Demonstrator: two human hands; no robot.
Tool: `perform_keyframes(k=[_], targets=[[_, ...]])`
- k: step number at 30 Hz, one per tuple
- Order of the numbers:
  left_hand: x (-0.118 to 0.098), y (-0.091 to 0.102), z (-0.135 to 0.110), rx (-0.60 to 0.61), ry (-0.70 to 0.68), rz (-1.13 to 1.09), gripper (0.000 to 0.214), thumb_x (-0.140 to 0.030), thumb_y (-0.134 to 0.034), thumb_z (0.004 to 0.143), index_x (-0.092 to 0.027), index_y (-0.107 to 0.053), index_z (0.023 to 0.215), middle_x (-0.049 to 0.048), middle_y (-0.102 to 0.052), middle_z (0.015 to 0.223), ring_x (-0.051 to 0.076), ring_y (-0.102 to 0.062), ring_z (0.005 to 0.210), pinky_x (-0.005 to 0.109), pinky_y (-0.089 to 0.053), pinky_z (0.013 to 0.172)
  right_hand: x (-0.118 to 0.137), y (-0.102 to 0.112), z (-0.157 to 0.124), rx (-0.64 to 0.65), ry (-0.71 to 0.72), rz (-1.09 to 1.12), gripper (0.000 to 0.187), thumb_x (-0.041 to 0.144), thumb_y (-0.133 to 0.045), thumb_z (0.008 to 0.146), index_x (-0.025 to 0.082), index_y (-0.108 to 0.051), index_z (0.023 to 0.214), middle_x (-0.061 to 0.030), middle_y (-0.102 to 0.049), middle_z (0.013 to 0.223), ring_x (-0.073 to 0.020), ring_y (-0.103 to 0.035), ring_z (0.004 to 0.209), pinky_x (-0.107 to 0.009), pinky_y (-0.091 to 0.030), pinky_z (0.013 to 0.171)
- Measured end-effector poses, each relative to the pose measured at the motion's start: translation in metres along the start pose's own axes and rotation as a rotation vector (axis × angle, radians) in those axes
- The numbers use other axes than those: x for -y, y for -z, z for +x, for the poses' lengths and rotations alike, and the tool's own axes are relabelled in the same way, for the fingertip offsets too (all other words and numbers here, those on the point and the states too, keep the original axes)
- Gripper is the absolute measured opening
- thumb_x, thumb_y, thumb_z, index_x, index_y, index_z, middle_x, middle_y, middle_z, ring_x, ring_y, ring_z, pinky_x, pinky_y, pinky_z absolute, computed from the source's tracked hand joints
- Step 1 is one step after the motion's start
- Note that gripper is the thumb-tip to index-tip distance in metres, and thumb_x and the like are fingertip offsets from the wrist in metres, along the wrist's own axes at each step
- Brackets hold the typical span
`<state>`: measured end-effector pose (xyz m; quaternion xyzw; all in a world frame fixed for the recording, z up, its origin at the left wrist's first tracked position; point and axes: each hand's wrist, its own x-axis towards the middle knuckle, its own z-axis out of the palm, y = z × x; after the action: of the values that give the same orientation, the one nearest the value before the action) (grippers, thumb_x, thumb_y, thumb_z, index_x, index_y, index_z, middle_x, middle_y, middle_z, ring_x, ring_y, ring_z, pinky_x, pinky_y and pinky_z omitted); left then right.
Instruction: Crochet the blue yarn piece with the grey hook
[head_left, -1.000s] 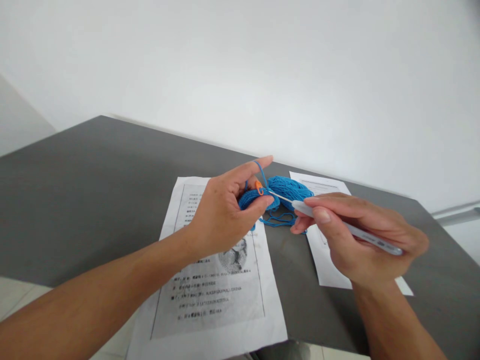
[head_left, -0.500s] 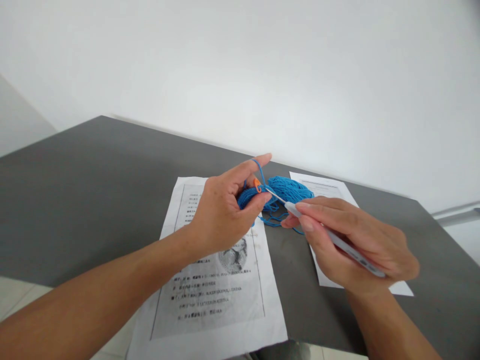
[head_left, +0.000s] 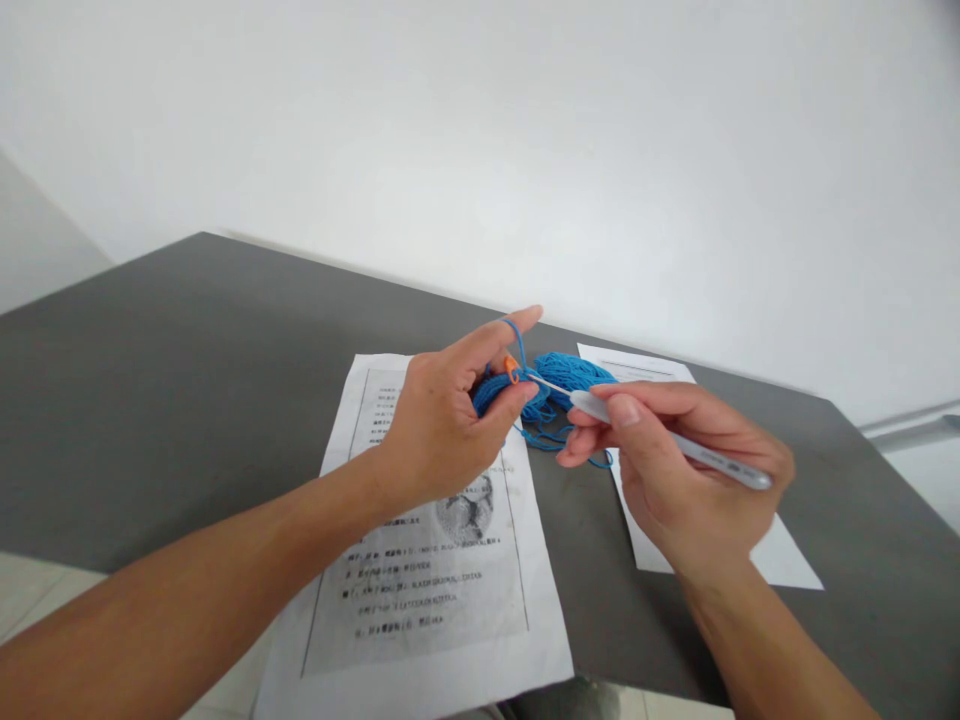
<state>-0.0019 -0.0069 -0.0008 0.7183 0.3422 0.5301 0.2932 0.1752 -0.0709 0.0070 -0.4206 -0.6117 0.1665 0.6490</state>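
My left hand [head_left: 457,420] pinches a piece of blue crochet work [head_left: 491,392] between thumb and fingers. Its index finger is stretched out, with a strand of blue yarn [head_left: 519,340] looped over it. An orange stitch marker [head_left: 512,369] hangs in the top of the work. In my right hand [head_left: 690,460] is a crochet hook with a grey handle [head_left: 720,461], held like a pen. The hook's thin metal shaft [head_left: 551,384] points left, its tip at the edge of the blue work by my left thumb. Fingers hide much of the piece.
Behind the hands a skein of blue yarn [head_left: 574,371] lies on the dark grey table [head_left: 225,400], with loose strands trailing. A printed sheet [head_left: 427,640] lies under my left hand, another paper [head_left: 787,560] under my right. A white wall [head_left: 480,150] borders the table's far edge.
My right hand has turned, and the hook's handle end has swung up, so the hook lies flatter. Its tip stays at the work. My left hand has hardly moved.
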Motion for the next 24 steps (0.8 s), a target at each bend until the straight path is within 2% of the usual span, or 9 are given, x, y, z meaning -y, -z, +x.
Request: perform_keyframes(k=[2, 6, 8, 10, 14, 16, 20, 24], targets=[[0.001, 0.0, 0.0, 0.01, -0.016, 0.013, 0.053, -0.013, -0.071, 0.091, -0.016, -0.073, 0.144, -0.0017, -0.073, 0.081, 0.009, -0.055, 0.061, 0.021, -0.049, 0.058, 0.002, 0.004, 0.001, 0.066, 0.113, -0.116, 0.022, 0.008, -0.078, 0.094, 0.026, -0.085, 0.105, 0.001, -0.085, 0.08, -0.0167, -0.08, 0.06, -0.03, -0.069, 0.06], [0.004, 0.0, 0.001, 0.034, -0.033, 0.039, 0.051, -0.014, -0.069, 0.093, -0.015, -0.074, 0.143, -0.0024, -0.071, 0.079, 0.009, -0.055, 0.061, 0.021, -0.048, 0.058, 0.009, 0.015, 0.007, 0.278, 0.52, -0.453, 0.04, 0.0, -0.082, 0.084, 0.024, -0.083, 0.117, -0.005, -0.089, 0.092, -0.0226, -0.085, 0.078, -0.031, -0.072, 0.072], [0.004, 0.001, 0.001, 0.039, -0.034, 0.036, 0.05, -0.013, -0.069, 0.092, -0.015, -0.074, 0.142, -0.0028, -0.069, 0.078, 0.008, -0.054, 0.061, 0.021, -0.047, 0.058, 0.009, 0.016, 0.008, 0.299, 0.588, -0.476, 0.044, 0.0, -0.082, 0.084, 0.025, -0.083, 0.119, -0.0057, -0.089, 0.095, -0.0236, -0.086, 0.079, -0.032, -0.073, 0.073], [0.003, 0.002, 0.002, 0.038, 0.005, -0.017, 0.051, -0.014, -0.071, 0.091, -0.015, -0.075, 0.142, -0.0027, -0.069, 0.079, 0.008, -0.053, 0.062, 0.02, -0.046, 0.056, 0.006, 0.013, 0.007, 0.258, 0.488, -0.388, 0.04, 0.001, -0.081, 0.086, 0.026, -0.084, 0.117, -0.0038, -0.088, 0.09, -0.0225, -0.085, 0.074, -0.033, -0.072, 0.068], [-0.003, 0.003, 0.002, 0.062, 0.156, -0.254, 0.058, -0.017, -0.079, 0.086, -0.015, -0.073, 0.144, -0.0025, -0.068, 0.078, 0.008, -0.053, 0.06, 0.018, -0.044, 0.051, -0.006, 0.004, 0.005, 0.04, 0.016, 0.1, 0.017, 0.012, -0.076, 0.095, 0.025, -0.086, 0.1, -0.0005, -0.085, 0.078, -0.0167, -0.076, 0.052, -0.029, -0.066, 0.05], [-0.006, 0.002, 0.002, 0.069, 0.202, -0.352, 0.06, -0.018, -0.082, 0.084, -0.016, -0.074, 0.143, -0.0031, -0.067, 0.076, 0.008, -0.054, 0.059, 0.018, -0.045, 0.05, -0.01, 0.003, 0.007, 0.031, -0.128, 0.315, 0.011, 0.018, -0.076, 0.096, 0.022, -0.085, 0.095, -0.0017, -0.085, 0.077, -0.0162, -0.073, 0.047, -0.027, -0.062, 0.041], [-0.01, 0.001, 0.001, 0.063, 0.227, -0.438, 0.061, -0.015, -0.084, 0.081, -0.016, -0.075, 0.142, -0.0025, -0.069, 0.077, 0.008, -0.058, 0.061, 0.017, -0.05, 0.052, -0.013, 0.005, 0.011, 0.099, -0.27, 0.499, 0.01, 0.023, -0.076, 0.097, 0.02, -0.085, 0.094, -0.0025, -0.084, 0.075, -0.0146, -0.073, 0.05, -0.021, -0.059, 0.038], [-0.013, 0.002, 0.001, 0.072, 0.23, -0.452, 0.061, -0.014, -0.083, 0.081, -0.016, -0.076, 0.141, -0.0018, -0.072, 0.079, 0.009, -0.063, 0.064, 0.018, -0.057, 0.058, -0.014, 0.0, 0.01, 0.086, -0.35, 0.595, 0.013, 0.025, -0.074, 0.1, 0.019, -0.084, 0.094, -0.0009, -0.083, 0.076, -0.0106, -0.072, 0.053, -0.016, -0.06, 0.042]])
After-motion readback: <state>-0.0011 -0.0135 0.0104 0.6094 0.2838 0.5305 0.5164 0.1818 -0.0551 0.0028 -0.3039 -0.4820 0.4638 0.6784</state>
